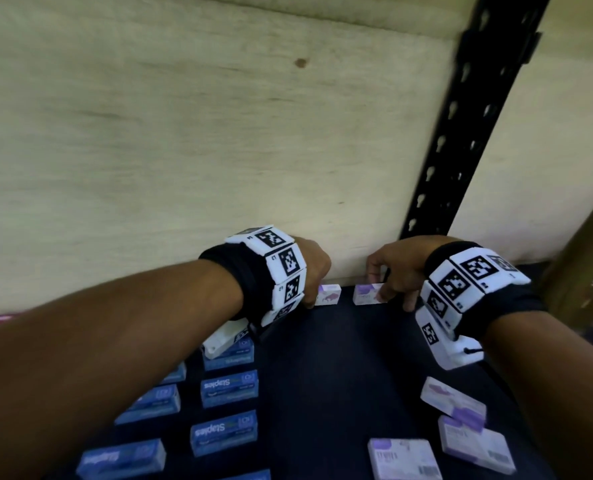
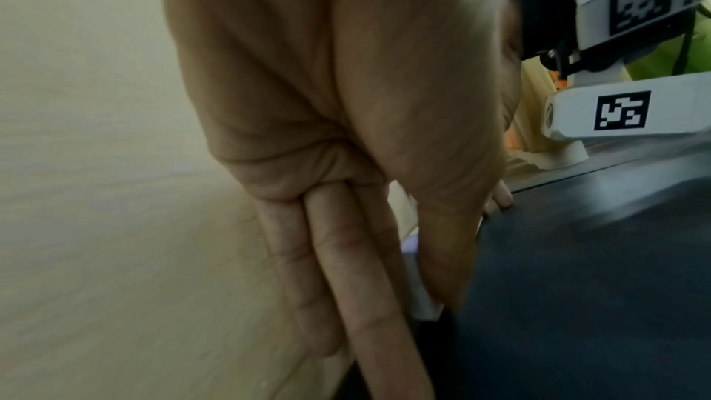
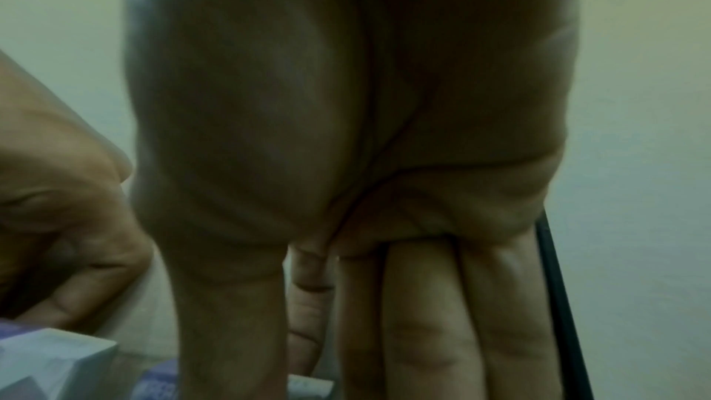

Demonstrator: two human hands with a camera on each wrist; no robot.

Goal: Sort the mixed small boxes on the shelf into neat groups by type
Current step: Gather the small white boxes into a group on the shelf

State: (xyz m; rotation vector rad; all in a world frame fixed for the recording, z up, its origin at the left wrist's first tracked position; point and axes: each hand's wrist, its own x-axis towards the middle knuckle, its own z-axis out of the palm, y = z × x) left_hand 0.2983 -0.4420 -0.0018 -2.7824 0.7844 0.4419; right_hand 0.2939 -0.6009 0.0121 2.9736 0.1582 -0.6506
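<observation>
A: Dark shelf point(image 1: 323, 375), head view: contents?
B: Blue staples boxes point(image 1: 229, 388) in rows at left; purple-white boxes point(image 1: 452, 401) at right. At the back wall, left hand point(image 1: 310, 271) curls on one purple box point(image 1: 329, 294), right hand point(image 1: 397, 268) pinches a second purple box point(image 1: 366, 294).

A: Left wrist view?
B: Left hand point(image 2: 346, 102), fingers point(image 2: 346, 254) and thumb closed on a pale box edge point(image 2: 423, 300).

A: Right wrist view?
B: Right hand point(image 3: 346, 102), fingers point(image 3: 423, 315) pointing down onto a box point(image 3: 307, 385); grip blurred.

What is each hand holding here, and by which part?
Each grips a purple-and-white box at the shelf's back: left hand on the left box's left end, right hand on the right box's right end.
</observation>
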